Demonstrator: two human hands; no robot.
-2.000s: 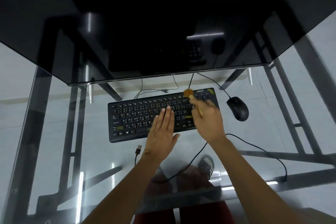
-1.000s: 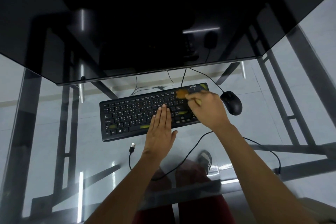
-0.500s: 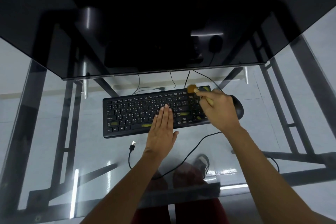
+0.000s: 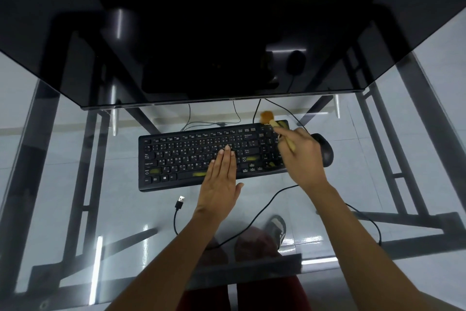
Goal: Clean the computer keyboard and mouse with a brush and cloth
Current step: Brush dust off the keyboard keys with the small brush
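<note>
A black keyboard point(image 4: 181, 154) lies on the glass desk in front of me. My left hand point(image 4: 222, 179) rests flat on its lower middle keys, fingers straight and together. My right hand point(image 4: 302, 159) grips a small wooden-handled brush point(image 4: 267, 117). The orange bristles sit at the keyboard's top right corner. A black mouse point(image 4: 325, 150) lies just right of the keyboard, partly hidden behind my right hand. No cloth is in view.
A large dark monitor point(image 4: 227, 33) hangs over the far half of the glass desk point(image 4: 75, 209). A loose USB plug point(image 4: 180, 201) and cable lie near the keyboard's front edge. The mouse cable point(image 4: 267, 206) loops toward me. Metal desk legs show through the glass.
The brush has swept back and forth over the right end of the keyboard and now sits at its top right corner. My left hand has stayed flat on the keys.
</note>
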